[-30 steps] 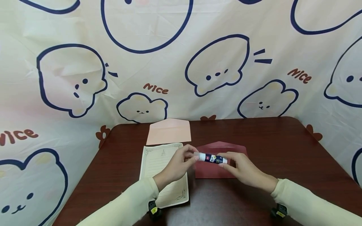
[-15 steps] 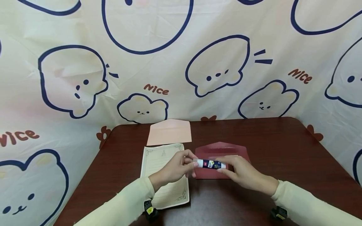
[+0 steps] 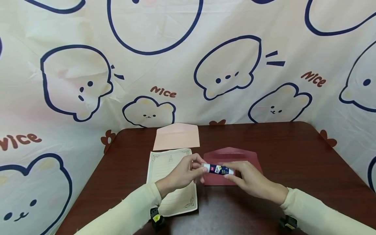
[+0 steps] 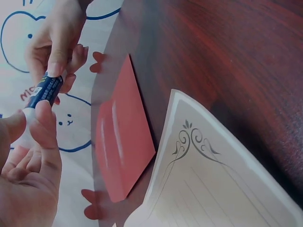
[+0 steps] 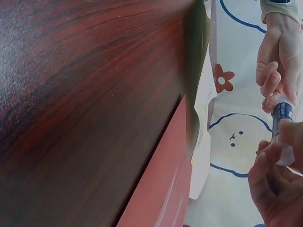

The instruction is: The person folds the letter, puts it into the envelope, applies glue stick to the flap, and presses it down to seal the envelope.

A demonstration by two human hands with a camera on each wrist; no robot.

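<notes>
The glue stick (image 3: 218, 169) has dipped slightly; left hand (image 3: 182, 173) and right hand (image 3: 254, 178) pinch its ends above the red envelope (image 3: 215, 180), partly hiding it. Lined letter paper (image 3: 167, 166) lies beside it, a pink envelope (image 3: 177, 138) beyond.

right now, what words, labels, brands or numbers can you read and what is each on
"Nice": on the cloth, left of centre in the head view.
"Nice": on the cloth, toward the right.
"Nice": on the cloth, at the left edge.
"Nic": on the cloth in the left wrist view, rest hidden.
Glue stick: label too small and blurred to read.
</notes>
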